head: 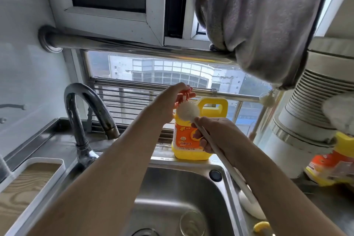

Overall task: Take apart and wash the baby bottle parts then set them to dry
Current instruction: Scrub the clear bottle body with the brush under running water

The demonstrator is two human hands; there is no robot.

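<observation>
My left hand (173, 99) presses on the pump top of a yellow dish soap jug (193, 136) standing on the ledge behind the sink. My right hand (216, 136) grips the long white handle of a bottle brush (188, 110). Its round white head is held up just under the pump, in front of the jug. A clear glass bottle body (191, 223) lies in the steel sink (168, 184) near the bottom of the view. A small yellow part (261, 226) rests on the counter at the sink's right edge.
A curved steel tap (90, 109) rises left of the sink. A white tray with a wood-grain base (28, 184) sits on the left counter. A second yellow jug (333, 161), a white ribbed duct (310, 120) and a hanging grey cloth (268, 21) fill the right side.
</observation>
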